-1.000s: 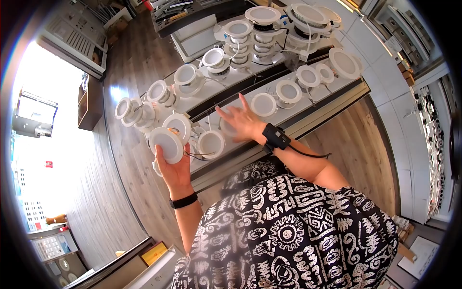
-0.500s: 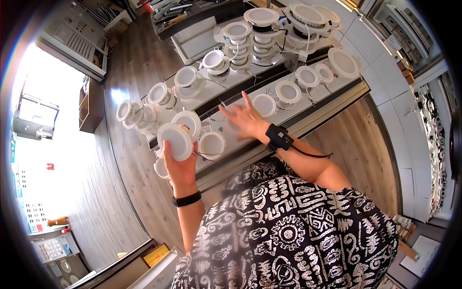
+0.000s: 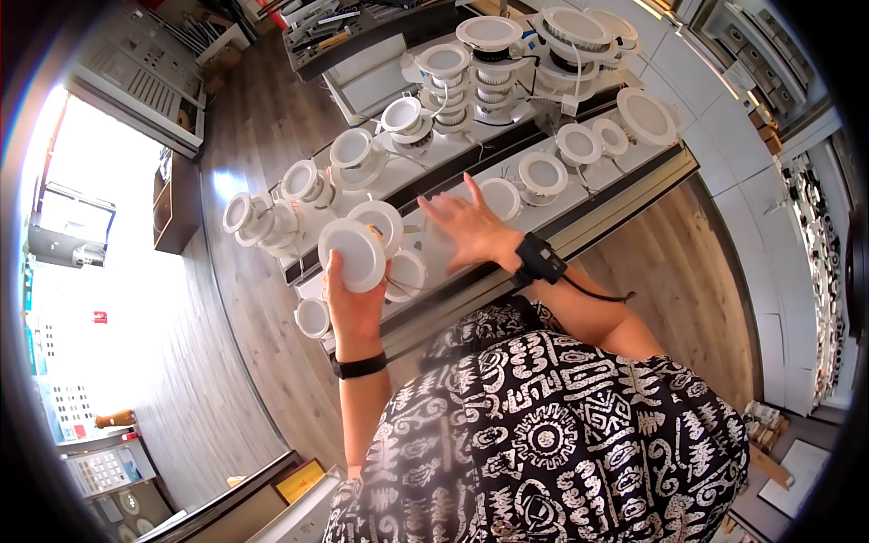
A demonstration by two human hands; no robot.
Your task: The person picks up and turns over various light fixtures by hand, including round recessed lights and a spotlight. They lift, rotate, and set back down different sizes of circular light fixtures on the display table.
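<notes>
My left hand is closed round a white round downlight, thumb at its near edge and the pale face turned up toward me. Partly behind it shows a second white downlight with an orange spot by its rim; whether my fingers also hold that one is hidden. Just right of them another downlight rests on the counter. My right hand is open over the counter, fingers spread, somewhat blurred and holding nothing visible. A further downlight lies right beside its fingers.
Stacked downlights stand along the back of the display counter. At its left end sits a small downlight. Thin wires trail between the lamps. A dark tray of tools is beyond, and a brown wooden box is left.
My left hand has moved right with the downlight, and the second downlight behind has shifted right along with it. My right hand has drifted slightly right, fingers still spread.
</notes>
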